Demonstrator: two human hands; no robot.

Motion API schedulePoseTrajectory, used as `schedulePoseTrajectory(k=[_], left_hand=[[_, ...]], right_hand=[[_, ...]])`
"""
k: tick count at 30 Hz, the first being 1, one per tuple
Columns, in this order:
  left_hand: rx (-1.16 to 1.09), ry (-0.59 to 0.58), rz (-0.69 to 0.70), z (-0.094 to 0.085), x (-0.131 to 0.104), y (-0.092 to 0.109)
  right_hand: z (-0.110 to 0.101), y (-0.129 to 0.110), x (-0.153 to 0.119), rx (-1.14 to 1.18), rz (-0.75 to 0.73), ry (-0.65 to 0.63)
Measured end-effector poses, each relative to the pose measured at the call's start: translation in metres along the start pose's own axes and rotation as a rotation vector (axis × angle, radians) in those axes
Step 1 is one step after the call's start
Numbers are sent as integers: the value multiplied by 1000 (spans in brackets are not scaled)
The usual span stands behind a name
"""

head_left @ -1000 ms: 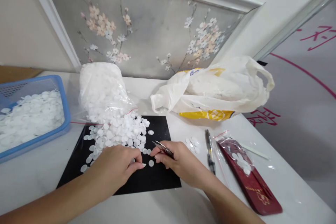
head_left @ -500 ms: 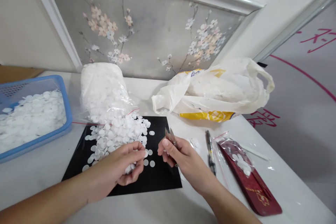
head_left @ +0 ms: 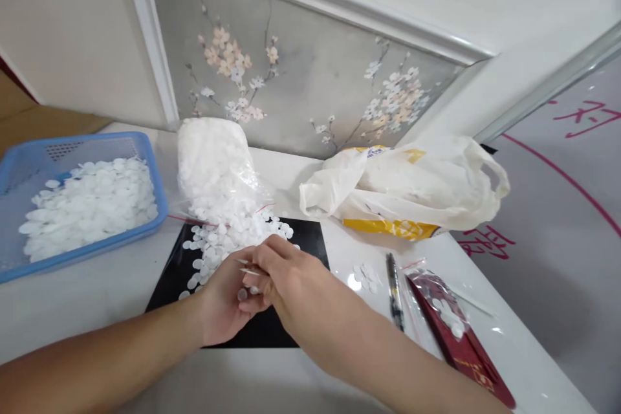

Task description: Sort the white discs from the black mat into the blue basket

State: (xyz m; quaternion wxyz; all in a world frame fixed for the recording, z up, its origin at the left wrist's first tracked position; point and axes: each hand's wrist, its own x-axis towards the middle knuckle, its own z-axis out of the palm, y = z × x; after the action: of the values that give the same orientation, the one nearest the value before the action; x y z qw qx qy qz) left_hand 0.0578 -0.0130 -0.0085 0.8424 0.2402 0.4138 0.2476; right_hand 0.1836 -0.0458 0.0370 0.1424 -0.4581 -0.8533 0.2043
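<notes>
My left hand is cupped over the black sheet, its fingers curled around a few small white plastic discs. My right hand has crossed over to it and partly covers its fingers. In the right hand are small metal snips, their two pointed blades apart and aimed left, just above the left palm. The rest of the snips is hidden by my fingers. Behind the hands, a heap of white discs spreads over the sheet from a clear plastic bag.
A blue basket of white discs stands on the left. At the back right lies a white and yellow carrier bag. On the right are a small group of discs, a black pen and a dark red case under a small clear bag.
My right hand has moved left with the snips, from beside the left hand to over its palm. The view has shifted, so the table's things appear farther right.
</notes>
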Motion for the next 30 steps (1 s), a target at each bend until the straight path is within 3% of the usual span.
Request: schedulePoseTrajectory(k=[5, 12, 19, 22, 25, 30], left_hand=[[-94, -28, 9, -2, 2, -4], [-140, -63, 26, 0, 1, -13], [-98, -76, 30, -5, 5, -13], [-45, -107, 9, -5, 4, -10], [91, -94, 34, -2, 2, -8], [528, -174, 271, 0, 1, -11]], right_hand=[[-16, -6, -11, 232, 226, 31], [-6, -2, -12, 459, 152, 76], [13, 8, -10, 894, 144, 365], [11, 14, -13, 863, 127, 514], [10, 28, -21, 754, 253, 543], [25, 49, -40, 775, 483, 424]])
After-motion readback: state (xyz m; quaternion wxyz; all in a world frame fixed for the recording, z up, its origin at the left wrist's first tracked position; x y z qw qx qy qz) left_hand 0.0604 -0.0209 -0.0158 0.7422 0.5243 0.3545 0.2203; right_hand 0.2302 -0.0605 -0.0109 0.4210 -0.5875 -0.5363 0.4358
